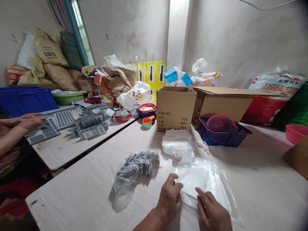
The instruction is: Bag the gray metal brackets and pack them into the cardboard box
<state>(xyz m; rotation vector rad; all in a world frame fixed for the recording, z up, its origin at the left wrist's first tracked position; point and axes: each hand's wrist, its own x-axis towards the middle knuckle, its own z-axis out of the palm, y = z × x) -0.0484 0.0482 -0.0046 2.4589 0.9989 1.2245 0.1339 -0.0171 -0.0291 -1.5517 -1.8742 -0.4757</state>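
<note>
Two open grips, the left hand [169, 199] and the right hand [211, 208], rest with loose fingers on a thin, glossy, clear polythene bag [202, 179] lying flat on the smooth pale wood bench [252, 183], left hand at its edge, right hand on top; a crinkled plastic bundle of grey parts [134, 168] lies just left

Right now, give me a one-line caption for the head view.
Left hand and right hand rest on a clear plastic bag on a table, beside a bagged bundle of grey parts.
</note>
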